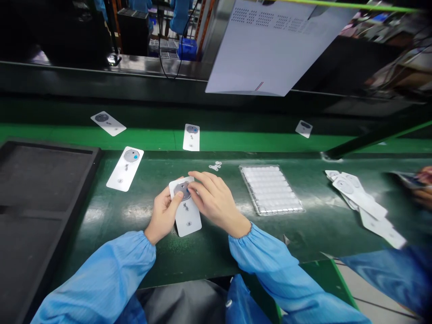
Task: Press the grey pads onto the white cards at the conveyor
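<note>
My left hand point(164, 209) grips a white phone back cover point(189, 219) by its left edge, thumb on the front near the grey camera disc. The cover is tilted, with dark printed marks below the disc. At the disc's right side, my right hand point(212, 198) has thumb and index finger pinched together. A bit of blue shows by those fingertips; what they hold, if anything, is too small to make out. Another white cover point(124, 170) with a blue dot on its disc lies to the left. Small round white pieces point(216, 166) lie just beyond my hands.
A clear tray with rows of white pieces point(273, 190) sits to the right. Several stacked covers point(362, 200) lie farther right, near another person's hand point(425, 175). More covers point(191, 137) rest on the green strip behind. A black tray point(43, 180) stands left; a white sheet point(256, 54) hangs above.
</note>
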### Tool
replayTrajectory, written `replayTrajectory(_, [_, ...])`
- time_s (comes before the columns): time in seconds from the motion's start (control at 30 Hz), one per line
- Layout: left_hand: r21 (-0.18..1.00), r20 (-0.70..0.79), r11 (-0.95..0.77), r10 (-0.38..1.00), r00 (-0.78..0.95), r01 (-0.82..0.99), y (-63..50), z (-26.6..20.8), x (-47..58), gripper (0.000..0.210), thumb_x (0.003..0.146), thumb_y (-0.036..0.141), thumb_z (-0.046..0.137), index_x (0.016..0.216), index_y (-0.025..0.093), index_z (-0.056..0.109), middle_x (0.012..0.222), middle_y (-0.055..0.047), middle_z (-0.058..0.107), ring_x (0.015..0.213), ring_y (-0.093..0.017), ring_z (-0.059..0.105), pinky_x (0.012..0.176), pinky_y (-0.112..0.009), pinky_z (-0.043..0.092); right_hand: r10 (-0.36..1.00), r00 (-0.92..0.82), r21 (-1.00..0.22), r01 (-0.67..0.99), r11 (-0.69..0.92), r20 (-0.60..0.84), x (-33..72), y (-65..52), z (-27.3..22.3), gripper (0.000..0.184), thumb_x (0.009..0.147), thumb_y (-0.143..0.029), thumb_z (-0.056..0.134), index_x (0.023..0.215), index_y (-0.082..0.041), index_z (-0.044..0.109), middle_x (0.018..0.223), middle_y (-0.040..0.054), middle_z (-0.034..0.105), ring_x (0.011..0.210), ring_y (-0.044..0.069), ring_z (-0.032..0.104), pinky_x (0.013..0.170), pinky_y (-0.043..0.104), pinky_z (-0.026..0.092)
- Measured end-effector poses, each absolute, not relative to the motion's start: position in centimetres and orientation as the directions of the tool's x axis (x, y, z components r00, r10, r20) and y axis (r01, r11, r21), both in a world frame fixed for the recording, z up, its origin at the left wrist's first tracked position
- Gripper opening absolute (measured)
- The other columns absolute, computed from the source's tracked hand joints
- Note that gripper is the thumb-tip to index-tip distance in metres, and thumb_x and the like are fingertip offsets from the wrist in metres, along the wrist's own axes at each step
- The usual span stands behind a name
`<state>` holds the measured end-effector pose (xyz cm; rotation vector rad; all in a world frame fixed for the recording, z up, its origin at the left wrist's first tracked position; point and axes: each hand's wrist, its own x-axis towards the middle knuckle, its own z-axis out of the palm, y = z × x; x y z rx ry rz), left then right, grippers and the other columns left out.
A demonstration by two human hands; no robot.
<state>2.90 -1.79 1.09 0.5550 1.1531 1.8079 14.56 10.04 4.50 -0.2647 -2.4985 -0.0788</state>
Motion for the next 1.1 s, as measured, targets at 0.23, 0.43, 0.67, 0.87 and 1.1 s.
replayTrajectory(0.23, [0.85, -0.127, -0.155, 0.867, -0.482, -0.504, -1.81, 1.13, 2.99, 0.058, 0.083, 0.044, 0.078, 0.132, 0.014, 0.065, 0.082, -0.004, 0.076, 0.06, -0.013, 0.065, 0.054, -0.021, 0.05, 0.032, -0.739, 0.134, 0.164, 0.977, 0.673, 14.86, 10.22, 4.39, 0.009, 0.1, -0.017, 0.059, 0.098, -0.019, 0.067, 0.112, 0.0093, 0.075, 0.098, 0.022, 0.066, 0.078, 0.035, 0.046])
replayTrajectory(0.43, [0.843, -0.145, -0.147, 0.864, -0.482, -0.517, -1.81, 1.04, 3.05, 0.055, 0.082, 0.043, 0.079, 0.128, 0.013, 0.067, 0.083, -0.005, 0.075, 0.062, -0.014, 0.066, 0.056, -0.022, 0.052, -0.046, -0.715, 0.173, 0.107, 0.979, 0.698, 15.02, 10.44, 4.49, 0.006, 0.097, -0.014, 0.064, 0.095, -0.019, 0.067, 0.102, 0.0069, 0.077, 0.09, 0.02, 0.066, 0.073, 0.034, 0.046])
replayTrajectory(0.67, [0.844, -0.141, -0.146, 0.867, -0.477, -0.516, -1.81, 0.94, 2.94, 0.061, 0.084, 0.041, 0.078, 0.136, 0.014, 0.062, 0.089, -0.006, 0.077, 0.063, -0.014, 0.066, 0.056, -0.022, 0.052, -0.057, -0.751, 0.138, 0.046, 0.989, 0.658, 15.28, 10.85, 4.33, 0.009, 0.098, -0.014, 0.061, 0.098, -0.02, 0.068, 0.1, 0.0066, 0.076, 0.093, 0.02, 0.066, 0.074, 0.034, 0.046])
replayTrajectory(0.87, [0.859, -0.105, -0.154, 0.881, -0.461, -0.489, -1.84, 1.05, 3.07, 0.054, 0.086, 0.042, 0.077, 0.131, 0.014, 0.066, 0.096, -0.008, 0.078, 0.064, -0.013, 0.066, 0.057, -0.021, 0.052, 0.048, -0.726, -0.021, 0.045, 0.999, 0.686, 15.0, 10.93, 4.39, 0.008, 0.096, -0.013, 0.062, 0.098, -0.019, 0.068, 0.098, 0.0086, 0.075, 0.091, 0.022, 0.066, 0.077, 0.037, 0.05])
replayTrajectory(1.1, [0.869, -0.112, -0.142, 0.877, -0.467, -0.474, -1.88, 1.02, 3.16, 0.062, 0.085, 0.046, 0.076, 0.136, 0.014, 0.063, 0.097, -0.009, 0.078, 0.069, -0.017, 0.07, 0.06, -0.024, 0.055, 0.657, -0.687, -0.849, 0.108, 0.517, 0.312, 14.5, 10.15, 3.91, 0.026, 0.088, -0.03, 0.072, 0.112, -0.023, 0.069, 0.114, 0.01, 0.075, 0.104, 0.027, 0.069, 0.076, 0.037, 0.057])
